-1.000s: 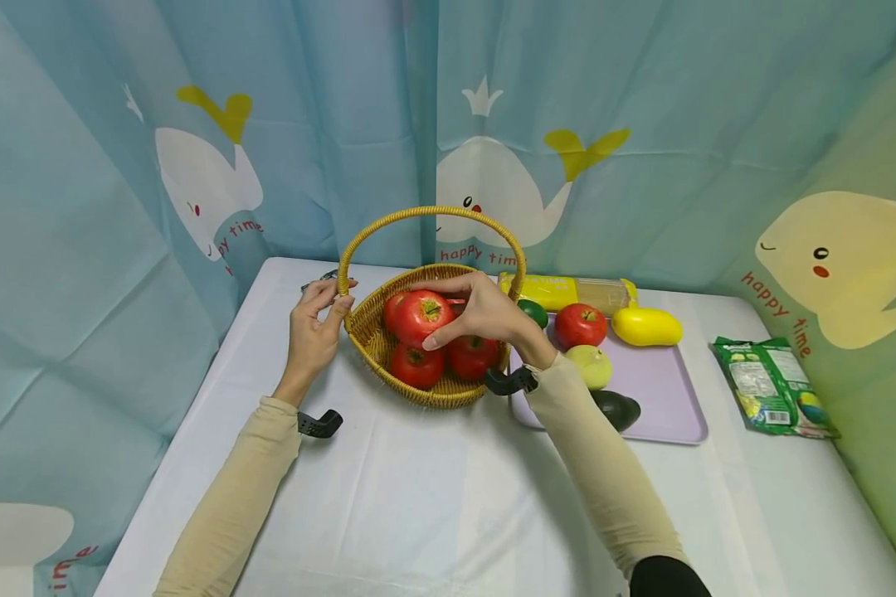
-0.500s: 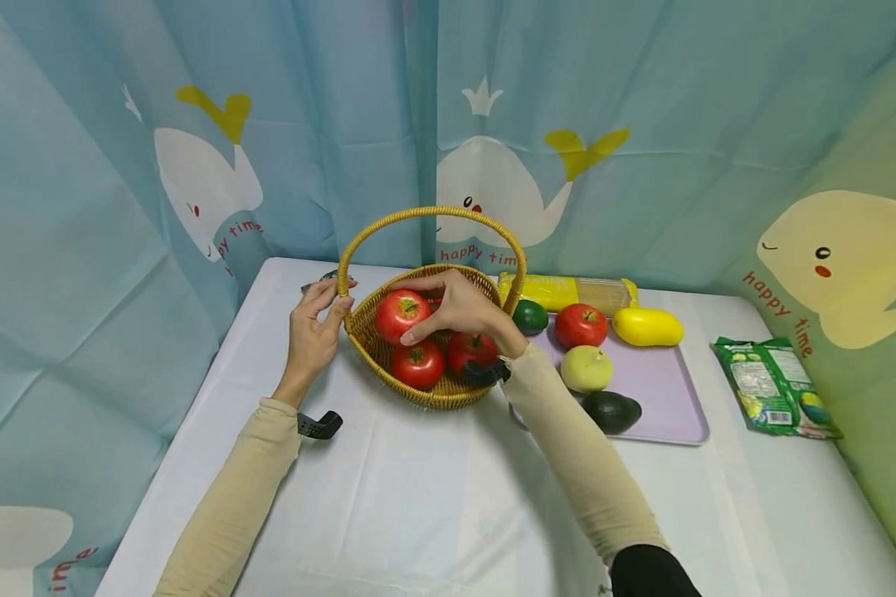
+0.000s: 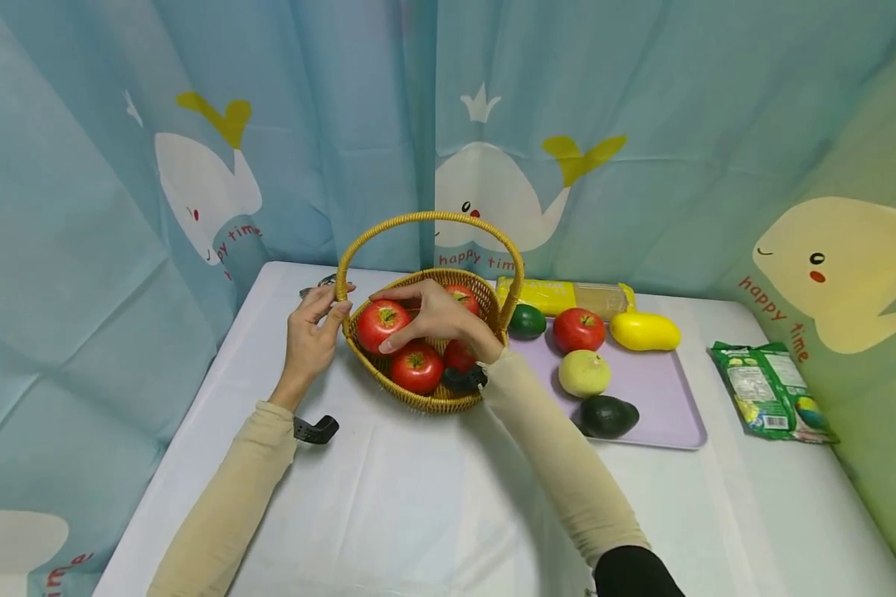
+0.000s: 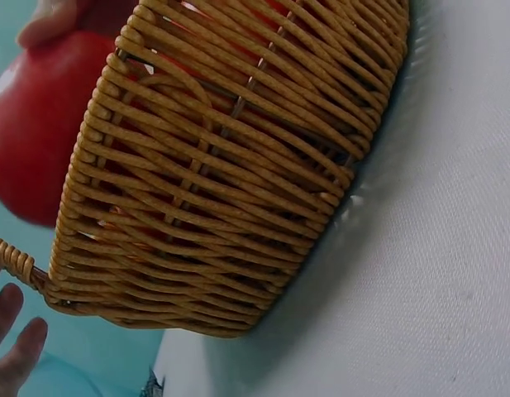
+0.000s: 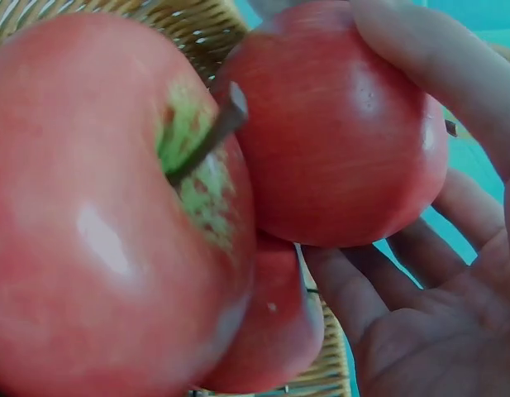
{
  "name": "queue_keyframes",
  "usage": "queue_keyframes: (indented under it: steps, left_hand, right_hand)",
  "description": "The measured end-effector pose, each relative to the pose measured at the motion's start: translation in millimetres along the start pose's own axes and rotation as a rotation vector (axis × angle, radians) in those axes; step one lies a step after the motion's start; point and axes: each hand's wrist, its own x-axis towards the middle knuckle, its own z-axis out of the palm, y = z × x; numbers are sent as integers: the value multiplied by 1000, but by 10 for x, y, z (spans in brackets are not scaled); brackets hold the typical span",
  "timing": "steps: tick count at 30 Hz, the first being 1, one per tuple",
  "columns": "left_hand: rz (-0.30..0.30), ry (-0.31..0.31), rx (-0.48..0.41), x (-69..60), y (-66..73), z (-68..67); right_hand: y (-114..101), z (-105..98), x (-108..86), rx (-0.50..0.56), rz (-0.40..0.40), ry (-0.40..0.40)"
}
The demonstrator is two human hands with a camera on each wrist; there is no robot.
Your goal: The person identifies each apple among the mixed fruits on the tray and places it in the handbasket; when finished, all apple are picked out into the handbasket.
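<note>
A wicker basket (image 3: 377,375) with a tall arched handle (image 3: 429,217) stands on the table. My left hand (image 3: 306,344) pinches the handle's left foot between thumb and fingers; its fingertips (image 4: 25,343) show beside the handle in the left wrist view. Inside the basket's left end, my right hand (image 3: 435,317) grips a red apple (image 3: 381,325), thumb in front and fingers behind. That apple (image 5: 337,124) tops the rim in the left wrist view. More red apples lie in the basket: one in front (image 3: 416,369), one partly under my right wrist, one behind my hand.
Right of the basket, a lilac tray (image 3: 660,398) holds a red apple (image 3: 578,330), a pale green round fruit (image 3: 585,373), an avocado (image 3: 608,416) and a small green fruit (image 3: 527,322). A yellow mango-like fruit (image 3: 645,332), a yellow packet (image 3: 567,297) and a green bag (image 3: 772,391) are near.
My right hand has carried the apple leftward and slightly down, from over the basket's middle to its left end. The apple behind it has come into view. My left hand stays at the handle.
</note>
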Motion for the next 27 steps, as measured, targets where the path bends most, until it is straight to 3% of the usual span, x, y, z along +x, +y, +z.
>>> queue_keyframes:
  steps: [5, 11, 14, 21, 27]
  left_hand:
    - [-67, -36, -7, 28, -94, -6]
    - [-176, -92, -3, 36, 57, -67]
    - [-160, -82, -9, 47, 132, -58]
    - [-76, 0, -39, 111, 447, 65]
    - [-30, 13, -40, 99, 400, 70]
  right_hand:
    - [-14, 26, 16, -96, -7, -2]
    - [-4, 58, 44, -144, -14, -3]
    - [-15, 86, 65, -164, -17, -11]
    - [16, 128, 111, -245, -12, -21]
    - [-8, 151, 108, -286, -3, -35]
